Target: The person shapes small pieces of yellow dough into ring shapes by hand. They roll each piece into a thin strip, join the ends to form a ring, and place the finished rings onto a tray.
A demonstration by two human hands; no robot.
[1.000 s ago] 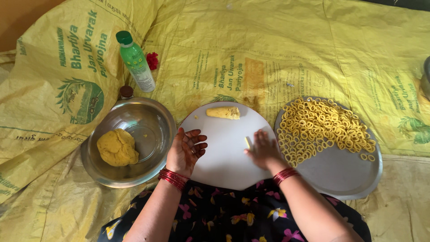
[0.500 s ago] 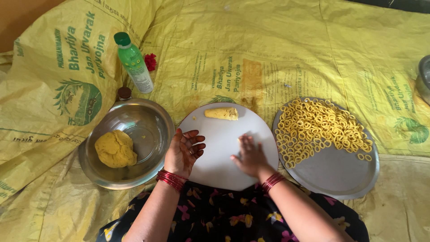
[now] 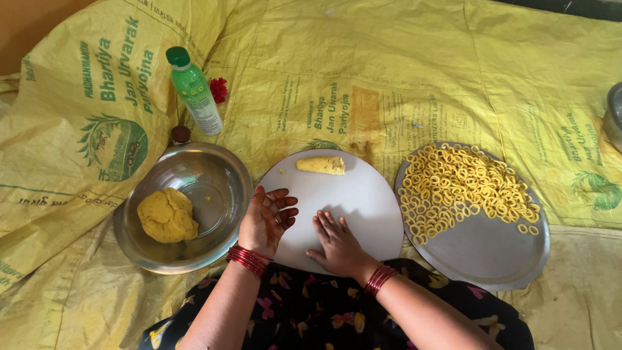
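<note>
Head camera looks down on our two hands over a round white board (image 3: pixel 363 194) laid on a yellow printed sheet (image 3: pixel 402 71). Our right hand (image 3: pixel 337 243) lies flat, palm down, fingers spread, pressing on the board near its front edge; whatever dough may sit under it is hidden, so we cannot tell if it grips anything. Our left hand (image 3: pixel 265 217) hovers at the board's left edge, palm up, fingers loosely curled, holding nothing. A short dough roll (image 3: pixel 321 165) rests near the board's far edge. Left of the board stands a steel bowl (image 3: pixel 214 175) with a dough lump (image 3: pixel 167 215). Right of it, a steel plate (image 3: pixel 492 253) carries many small dough rings (image 3: pixel 460 188). A green bottle (image 3: pixel 194 91) stands beyond the bowl.
</note>
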